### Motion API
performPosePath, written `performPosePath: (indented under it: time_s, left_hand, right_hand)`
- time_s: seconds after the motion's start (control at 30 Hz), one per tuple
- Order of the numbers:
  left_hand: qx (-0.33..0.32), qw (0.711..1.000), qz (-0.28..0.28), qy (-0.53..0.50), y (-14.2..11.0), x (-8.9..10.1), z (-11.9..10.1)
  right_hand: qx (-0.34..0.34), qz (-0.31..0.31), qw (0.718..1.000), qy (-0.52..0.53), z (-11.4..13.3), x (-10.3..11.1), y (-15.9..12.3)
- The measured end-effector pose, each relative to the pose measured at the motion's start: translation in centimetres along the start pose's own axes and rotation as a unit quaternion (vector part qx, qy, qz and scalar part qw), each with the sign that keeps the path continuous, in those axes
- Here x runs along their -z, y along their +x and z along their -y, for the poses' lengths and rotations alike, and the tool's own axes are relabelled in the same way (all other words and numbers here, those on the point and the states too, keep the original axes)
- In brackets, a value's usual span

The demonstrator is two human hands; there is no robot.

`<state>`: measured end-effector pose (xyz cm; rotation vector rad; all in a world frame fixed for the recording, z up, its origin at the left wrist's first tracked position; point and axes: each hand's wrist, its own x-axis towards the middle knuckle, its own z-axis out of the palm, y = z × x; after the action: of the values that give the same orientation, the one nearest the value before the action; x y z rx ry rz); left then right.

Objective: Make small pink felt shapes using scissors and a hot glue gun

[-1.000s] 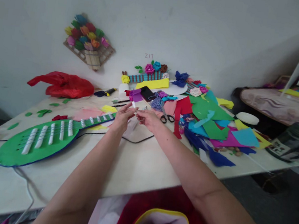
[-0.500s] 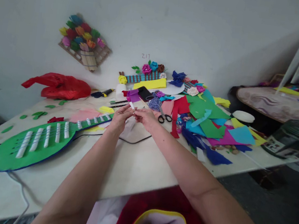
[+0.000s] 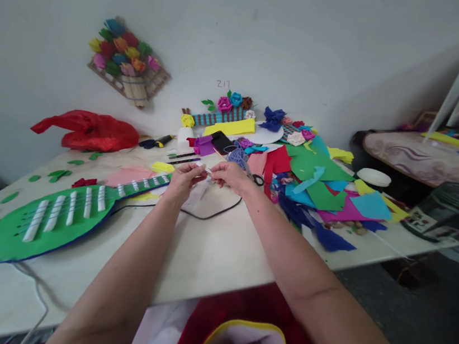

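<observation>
Out over the table, my left hand (image 3: 185, 181) and my right hand (image 3: 231, 175) are close together, fingertips pinched on a small piece of white paper (image 3: 208, 171). Most of that paper is covered by my fingers. To the left lies a green guitar-shaped cutout (image 3: 65, 218) with a blue edge, white rolled strips and thin strings across it. Scissors (image 3: 258, 179) with black handles rest just beyond my right hand, partly covered by it. A tangle of bluish-purple yarn (image 3: 238, 155) sits behind my right hand.
Coloured paper scraps (image 3: 318, 172) are heaped on the right, near a dark glass jar (image 3: 452, 212). A red plastic bag (image 3: 91, 130) lies back left. A black cable (image 3: 211, 214) crosses the table (image 3: 208, 271). A phone (image 3: 221, 143) lies farther back. Paper flowers (image 3: 130, 57) hang on the wall.
My right hand has shifted slightly right and up, covering more of the scissors. The white piece, which stood up from my fingertips, now shows less between my hands.
</observation>
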<state>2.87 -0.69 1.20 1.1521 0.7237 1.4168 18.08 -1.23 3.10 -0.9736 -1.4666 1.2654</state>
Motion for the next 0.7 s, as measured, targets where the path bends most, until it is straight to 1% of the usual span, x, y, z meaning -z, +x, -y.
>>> performPosePath:
  time_s: [0.1,0.17,0.23,0.27,0.3,0.33,0.37,0.4,0.43,0.47,0.53,0.6,0.63,0.7]
  left_hand:
    - [-0.001,1.000,0.002,0.001,0.0,0.1,-0.1]
    - [0.007,1.000,-0.014,-0.013,0.0,0.2,-0.2]
    - [0.017,0.999,-0.033,-0.031,0.1,0.3,-0.3]
    - [0.022,0.998,-0.040,-0.037,0.1,0.3,-0.4]
    - [0.027,0.998,-0.043,-0.041,0.1,0.3,-0.4]
    - [0.030,0.998,-0.044,-0.043,0.1,0.3,-0.4]
    - [0.032,0.998,-0.043,-0.043,0.0,0.4,-0.4]
    - [0.034,0.998,-0.041,-0.042,0.0,0.3,-0.5]
    - [0.035,0.998,-0.039,-0.041,0.0,0.3,-0.5]
    - [0.036,0.998,-0.037,-0.040,-0.1,0.3,-0.5]
    - [0.036,0.998,-0.038,-0.041,-0.1,0.2,-0.4]
    - [0.034,0.997,-0.043,-0.045,-0.1,0.1,-0.4]
    - [0.033,0.997,-0.045,-0.046,-0.1,0.1,-0.4]
    - [0.030,0.997,-0.046,-0.047,0.0,0.2,-0.3]
  right_hand:
    - [0.011,0.014,0.999,-0.034,0.2,0.3,0.0]
    - [0.018,0.006,0.997,-0.072,0.3,1.3,0.2]
    - [0.029,-0.068,0.988,-0.135,0.2,2.9,0.5]
    - [0.024,-0.134,0.973,-0.189,0.2,3.8,0.6]
    - [0.020,-0.185,0.947,-0.261,0.0,4.8,0.7]
    - [0.027,-0.219,0.914,-0.340,-0.2,5.6,0.7]
    - [0.018,-0.232,0.883,-0.407,-0.5,6.3,0.8]
    - [-0.007,-0.231,0.858,-0.458,-0.8,6.8,0.9]
    - [-0.038,-0.208,0.842,-0.496,-1.2,7.2,0.9]
    - [-0.042,-0.167,0.831,-0.528,-1.5,7.4,0.9]
    - [-0.012,-0.099,0.803,-0.587,-2.2,7.4,1.0]
    - [0.019,-0.058,0.776,-0.628,-2.7,7.1,0.9]
    - [0.025,-0.043,0.767,-0.640,-2.9,7.0,0.9]
    - [0.019,-0.024,0.761,-0.648,-3.2,7.0,0.9]
